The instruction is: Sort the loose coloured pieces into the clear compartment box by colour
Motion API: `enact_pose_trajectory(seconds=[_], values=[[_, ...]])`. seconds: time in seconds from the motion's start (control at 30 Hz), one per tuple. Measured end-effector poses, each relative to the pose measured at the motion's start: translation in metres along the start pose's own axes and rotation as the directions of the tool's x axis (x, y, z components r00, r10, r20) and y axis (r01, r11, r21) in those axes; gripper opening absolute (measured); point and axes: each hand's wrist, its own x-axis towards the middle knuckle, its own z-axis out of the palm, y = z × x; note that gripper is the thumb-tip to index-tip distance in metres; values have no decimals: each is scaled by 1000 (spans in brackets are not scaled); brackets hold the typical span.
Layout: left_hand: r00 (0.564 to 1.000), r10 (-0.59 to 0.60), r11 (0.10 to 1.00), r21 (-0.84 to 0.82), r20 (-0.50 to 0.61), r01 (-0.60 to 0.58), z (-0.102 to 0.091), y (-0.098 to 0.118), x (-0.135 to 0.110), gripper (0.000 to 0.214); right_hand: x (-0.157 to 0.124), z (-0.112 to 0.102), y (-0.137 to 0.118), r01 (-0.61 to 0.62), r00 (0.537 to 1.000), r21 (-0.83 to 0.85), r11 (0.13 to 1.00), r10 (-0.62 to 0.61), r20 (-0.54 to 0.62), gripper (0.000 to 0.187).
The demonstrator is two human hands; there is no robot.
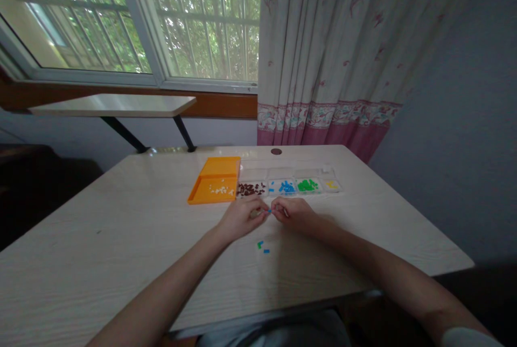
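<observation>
My left hand (247,216) and my right hand (294,213) meet fingertip to fingertip just above the table, in front of the boxes. Pinched between them is a tiny blue building brick (269,210); most of it is hidden by the fingers, so whether it is one piece or two I cannot tell. Nearer to me on the table lie a small joined green and blue piece (259,244) and a separate blue brick (266,251). Behind my hands, a clear compartment box (340,189) holds brown bricks (251,189), blue bricks (287,187), green bricks (307,185) and yellow bricks (331,184).
An open orange box (194,196) with white pieces (222,190) stands left of the clear box. The pale wooden table (121,239) carries a raised shelf (133,103) at its back left. A curtain (323,67) hangs behind the table's back edge.
</observation>
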Motion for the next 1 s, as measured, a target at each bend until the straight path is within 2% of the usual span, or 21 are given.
enact_pose_trajectory(seconds=[0.33,0.43,0.47,0.53,0.63,0.7,0.8,1.0], values=[[999,-36,993,-117,-20,33,-2,2,1,10,1,-2,-2,-38,999,50,998,39,-14,13],[997,-80,987,-141,3,80,-4,3,3,12,2,-2,1,-72,996,105,992,76,-39,13],[994,-103,981,-159,40,108,-6,3,2,13,2,-2,2,-91,994,120,989,98,-51,13],[973,-131,957,-233,192,175,-11,3,1,17,3,-6,4,-125,986,136,983,138,-96,15],[874,-54,890,-374,482,261,-18,2,-4,32,5,-13,11,-140,969,127,982,162,-189,21],[811,24,877,-402,584,263,-22,3,-7,38,6,-18,17,-146,957,104,984,167,-238,23],[782,70,920,-342,620,189,-21,5,-9,33,7,-23,25,-175,939,87,981,193,-287,22],[802,125,960,-275,584,51,-12,5,-7,18,9,-25,31,-197,919,125,972,228,-321,23]])
